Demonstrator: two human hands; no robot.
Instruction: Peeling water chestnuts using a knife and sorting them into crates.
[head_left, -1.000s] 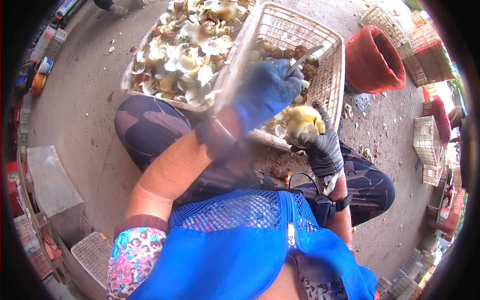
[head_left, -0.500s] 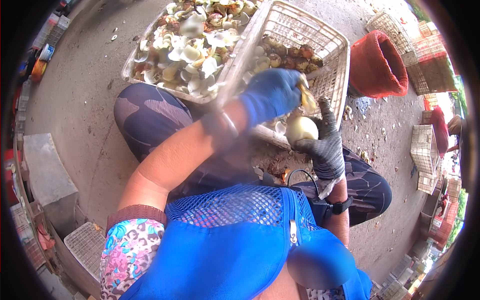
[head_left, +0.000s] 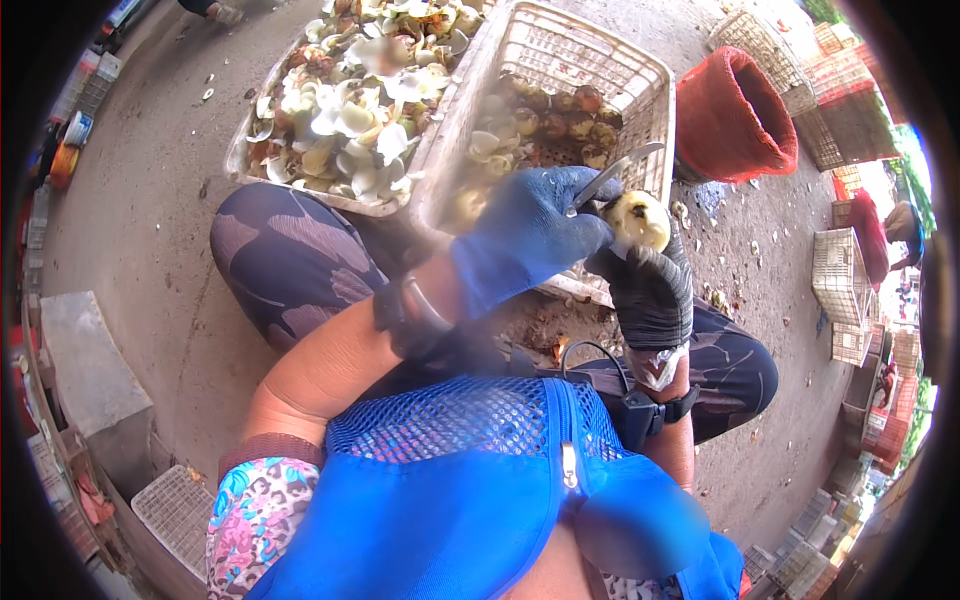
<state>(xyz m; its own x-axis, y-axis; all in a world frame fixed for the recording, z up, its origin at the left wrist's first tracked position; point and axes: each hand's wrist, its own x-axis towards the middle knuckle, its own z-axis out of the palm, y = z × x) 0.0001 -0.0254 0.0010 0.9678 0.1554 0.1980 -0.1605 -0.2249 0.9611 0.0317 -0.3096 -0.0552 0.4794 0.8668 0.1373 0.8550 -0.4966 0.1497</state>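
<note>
— At far left, what do we log?
— Plastic crate [head_left: 238, 165], heaped with pale curved peelings [head_left: 355, 118]. Thin, probably light and brittle.
— Next?
— A second crate [head_left: 570, 50], rim just beside the first. Brownish bulbs [head_left: 582, 124] inside, loose, likely to roll.
— Left hand [head_left: 530, 225]?
— Blue-gloved, fingers curled round the knife [head_left: 628, 168], handle hidden in the grip. Thumb's near the pale bulb [head_left: 640, 220]; can't tell if it touches.
— Knife itself?
— Slim curved blade, looks stiff, slants up and right. Handle's the only sensible hold.
— And the bulb?
— Held up at the second crate's near right corner, dark mark on its face. My guess: fairly light, firm, slick, bruises if squeezed. Best hold is low round the sides, off the blade.
— Right hand [head_left: 655, 290]?
— Grey-gloved, cups it from below and the right. Some fingers hidden; can't tell how spread.
— Edges, room?
— Crate's right wall runs behind blade and bulb, so knuckles could knock it. Red basket [head_left: 712, 110] stands just outside: tight. More room lower right, over the ground [head_left: 780, 300] past the right knee [head_left: 735, 370].
</note>
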